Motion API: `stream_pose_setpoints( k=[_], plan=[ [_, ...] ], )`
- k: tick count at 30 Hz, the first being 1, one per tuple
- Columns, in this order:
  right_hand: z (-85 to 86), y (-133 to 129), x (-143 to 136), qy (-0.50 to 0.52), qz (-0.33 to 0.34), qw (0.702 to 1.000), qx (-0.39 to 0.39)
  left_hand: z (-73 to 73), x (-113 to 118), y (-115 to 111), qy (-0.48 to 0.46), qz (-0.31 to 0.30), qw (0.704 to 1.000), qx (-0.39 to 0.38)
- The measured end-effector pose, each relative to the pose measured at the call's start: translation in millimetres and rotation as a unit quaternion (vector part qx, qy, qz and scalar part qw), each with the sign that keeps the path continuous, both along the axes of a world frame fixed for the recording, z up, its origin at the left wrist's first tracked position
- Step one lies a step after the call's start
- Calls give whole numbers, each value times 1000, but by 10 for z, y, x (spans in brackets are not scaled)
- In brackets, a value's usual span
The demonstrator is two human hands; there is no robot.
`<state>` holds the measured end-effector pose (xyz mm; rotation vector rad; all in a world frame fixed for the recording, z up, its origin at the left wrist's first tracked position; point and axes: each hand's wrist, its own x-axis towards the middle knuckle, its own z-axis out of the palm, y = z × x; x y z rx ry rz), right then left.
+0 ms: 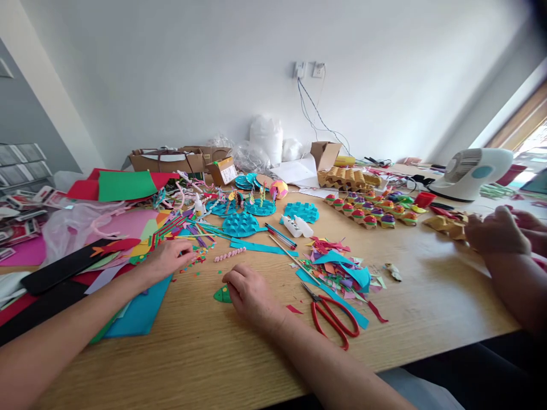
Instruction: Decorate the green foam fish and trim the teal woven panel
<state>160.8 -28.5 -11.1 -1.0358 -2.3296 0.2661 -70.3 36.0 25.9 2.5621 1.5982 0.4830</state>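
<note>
The right hand (252, 293) curls its fingers down over a green fish-shaped cutout (222, 294) on the wooden table (192, 353), covering one end of it; whether they pinch it cannot be told. The left hand (171, 259) has its fingers drawn together and pointing down at small colored paper bits (199, 259); whether anything is pinched between them is unclear. A pink twisted strip (229, 254) lies between the hands, beyond the cutout. Red-handled scissors (333, 314) lie open to the right of the right hand, near a heap of paper scraps (339, 267).
</note>
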Motion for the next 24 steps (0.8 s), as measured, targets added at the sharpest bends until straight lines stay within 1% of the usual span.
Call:
stream_pose_setpoints(
  k=[3, 6, 9, 14, 18, 21, 24],
  plan=[
    [6, -1, 2, 4, 0, 1000, 9, 26, -79, 106, 9, 43, 999, 11],
    [70, -32, 19, 9, 1, 1000, 16, 50, -134, 171, 3, 50, 999, 13],
    [190, -66, 56, 16, 0, 1000, 21, 58, -182, 197, 0, 40, 999, 5],
    [451, -69, 150, 25, -2, 1000, 12, 38, -275, 254, 11, 21, 1000, -9],
    [611, -98, 191, 2, -9, 1000, -17, 8, -336, 378, 26, 36, 999, -14],
    [640, -162, 175, -12, -2, 999, -34, -14, -337, 483, 42, 57, 997, -24],
    [609, -237, 144, -23, 4, 999, -49, -33, -298, 559, 61, 55, 996, -40]
  ],
)
